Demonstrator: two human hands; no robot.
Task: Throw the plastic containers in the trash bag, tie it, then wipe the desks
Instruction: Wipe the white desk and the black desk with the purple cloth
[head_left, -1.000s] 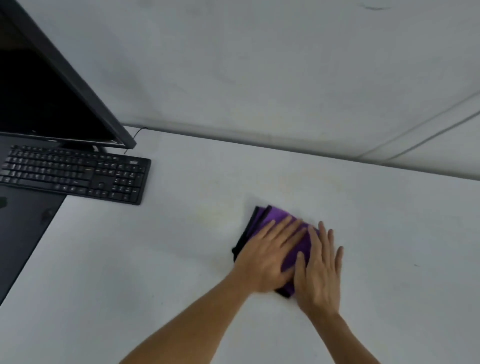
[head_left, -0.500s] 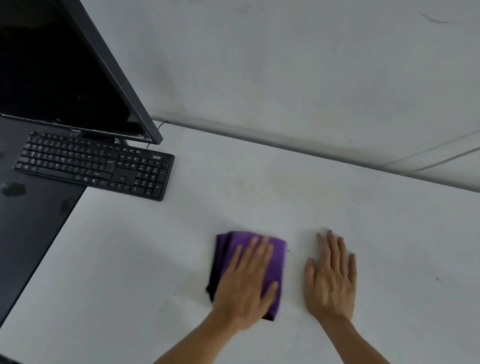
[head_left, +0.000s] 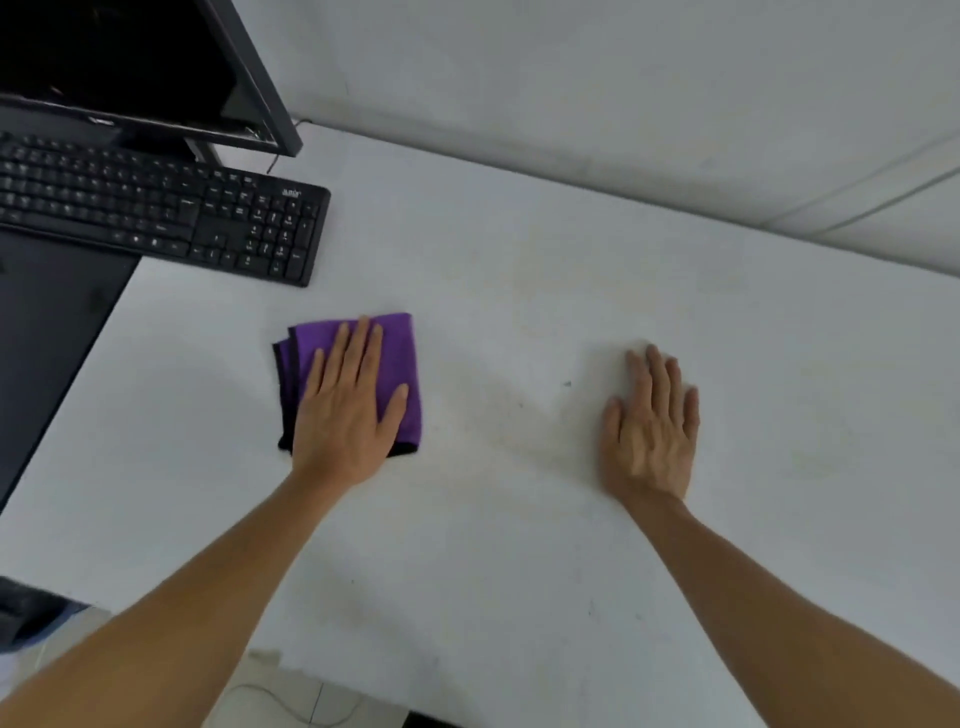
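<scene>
Pressing left hand (head_left: 348, 415) on near-square cloth (head_left: 399, 353), layered edge leftward.

Soft, even light fills the scene, fairly bright with a cool grey cast. The white desk (head_left: 519, 545) carries only faint, diffuse shadows left of the right hand (head_left: 649, 426). The monitor (head_left: 119, 57) is black with little glare. The keyboard (head_left: 156, 218) looks slightly smeared. The wide lens bows the desk's far edge and stretches the near corners.
</scene>
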